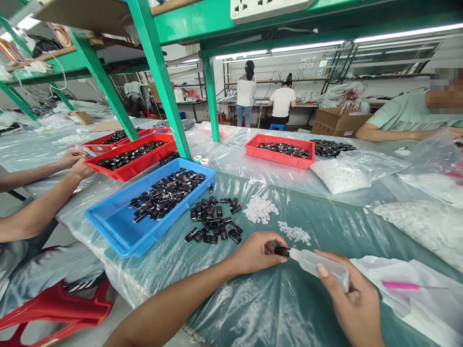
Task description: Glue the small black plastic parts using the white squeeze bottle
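Observation:
Pinched between the thumb and fingers of my left hand (262, 251) is a small black part (281, 251). My right hand (352, 294) is wrapped round a translucent squeeze bottle (318, 265), whose tip points left and meets the black part. Loose black parts (215, 221) lie on the table beyond my left forearm. Behind my hands are two piles of small white pieces, a larger pile (259, 209) and a smaller pile (294, 232). A blue tray (108, 226) holds many more black parts.
Red trays (280, 162) of black parts stand farther back, beside green shelf posts (164, 91). A pink-handled tool (401, 286) lies on white sheeting at right. Plastic bags (342, 176) hold white pieces. Another person's arms (39, 207) are at left; several people sit or stand beyond.

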Demonstrator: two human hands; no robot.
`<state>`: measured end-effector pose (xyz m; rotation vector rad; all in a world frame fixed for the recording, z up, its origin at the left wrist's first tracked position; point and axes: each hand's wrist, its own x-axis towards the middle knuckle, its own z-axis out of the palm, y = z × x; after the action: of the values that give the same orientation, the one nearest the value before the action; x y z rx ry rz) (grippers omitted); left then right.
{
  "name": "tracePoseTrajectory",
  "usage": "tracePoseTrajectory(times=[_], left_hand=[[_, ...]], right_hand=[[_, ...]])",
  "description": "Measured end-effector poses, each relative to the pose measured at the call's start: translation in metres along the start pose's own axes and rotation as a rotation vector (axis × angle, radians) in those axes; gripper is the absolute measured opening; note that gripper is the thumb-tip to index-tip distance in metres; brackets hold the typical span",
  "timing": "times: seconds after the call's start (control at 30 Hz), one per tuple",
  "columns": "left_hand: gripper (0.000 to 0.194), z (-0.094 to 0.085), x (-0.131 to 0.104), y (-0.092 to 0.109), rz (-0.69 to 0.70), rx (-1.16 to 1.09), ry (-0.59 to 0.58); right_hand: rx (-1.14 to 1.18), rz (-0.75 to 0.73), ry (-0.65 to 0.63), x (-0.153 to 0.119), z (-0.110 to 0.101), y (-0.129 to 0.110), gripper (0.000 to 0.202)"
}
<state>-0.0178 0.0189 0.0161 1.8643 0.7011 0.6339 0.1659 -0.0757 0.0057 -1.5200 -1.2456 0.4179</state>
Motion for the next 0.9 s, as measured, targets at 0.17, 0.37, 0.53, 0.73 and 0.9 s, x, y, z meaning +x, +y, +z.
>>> tracePoseTrajectory(times=[0.17,0.37,0.53,0.73,0.9], left_hand=[[0.024,-0.0005,0.0000,0.0023,0.042,0.117,0.015],[0.024,0.0000,-0.0009,0.0029,0.035,0.159,0.024],[0.024,0.0008,-0.0006,0.0023,0.012,0.075,0.020],[0.027,0.0017,0.0007,-0.0013,-0.047,-0.081,-0.021],[0.030,0.0010,0.0008,-0.0031,-0.022,-0.125,-0.057]], right_hand=[[-0.082,-0.105,0.015,-0.0014,0.0011,-0.0008,0.024],[-0.148,-0.200,0.007,-0.0031,-0.0012,-0.0017,0.023],[-0.033,-0.042,-0.037,-0.0003,-0.0027,0.0001,0.023],[0.049,0.065,0.032,0.0036,-0.0024,0.0000,0.029],[0.051,0.065,0.018,0.0023,-0.0030,0.0016,0.028]])
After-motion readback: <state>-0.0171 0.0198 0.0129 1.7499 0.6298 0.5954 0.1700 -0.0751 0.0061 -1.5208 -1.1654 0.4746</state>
